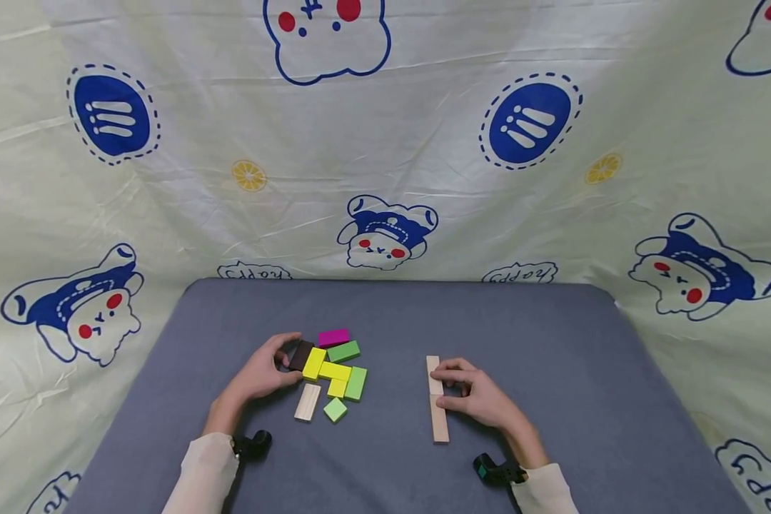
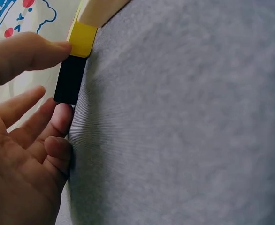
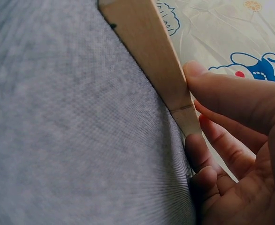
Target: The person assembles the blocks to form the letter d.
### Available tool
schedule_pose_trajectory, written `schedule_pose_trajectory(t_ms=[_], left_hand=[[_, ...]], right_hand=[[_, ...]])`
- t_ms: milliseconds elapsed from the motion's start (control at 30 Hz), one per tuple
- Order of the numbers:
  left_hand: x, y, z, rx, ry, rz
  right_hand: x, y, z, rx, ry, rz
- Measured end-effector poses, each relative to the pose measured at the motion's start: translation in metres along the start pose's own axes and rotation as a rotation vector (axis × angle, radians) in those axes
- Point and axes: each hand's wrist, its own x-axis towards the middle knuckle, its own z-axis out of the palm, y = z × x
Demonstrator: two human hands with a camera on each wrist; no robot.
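Reaching in from the near edge over the grey table [image 1: 398, 321], the two forearms converge, with the hands well apart. The left hand [image 1: 263, 370] arches in a wide C about the dark block [image 1: 300, 355]. Its thumb tip lies at the join with the adjoining yellow block [image 1: 315, 363], while the other fingers bend toward the far end; whether they grip cannot be told. Two more yellow blocks [image 1: 335, 370] continue the group, meeting a light green block [image 1: 355, 383]. A green block [image 1: 343, 352] and a magenta block [image 1: 333, 338] lie just beyond; a wooden block [image 1: 308, 402] and a small green block [image 1: 335, 410] lie on the near side.

The right hand [image 1: 478, 395] leans leftward, fingers bent, beside two planks set end to end in the table's right half. Its fingertips reach over the far plank [image 1: 432, 362]; its thumb touches the near plank [image 1: 440, 425] close to the joint. Whether the hand clamps either plank cannot be told.
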Motion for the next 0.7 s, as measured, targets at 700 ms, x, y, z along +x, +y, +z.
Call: schedule_pose_trajectory(t_ms=[700], left_hand=[[0.0007,-0.0026,-0.0039,0.046,-0.037,0.028]], right_hand=[[0.0003,-0.0003,-0.0004,-0.005,0.003,0.0]])
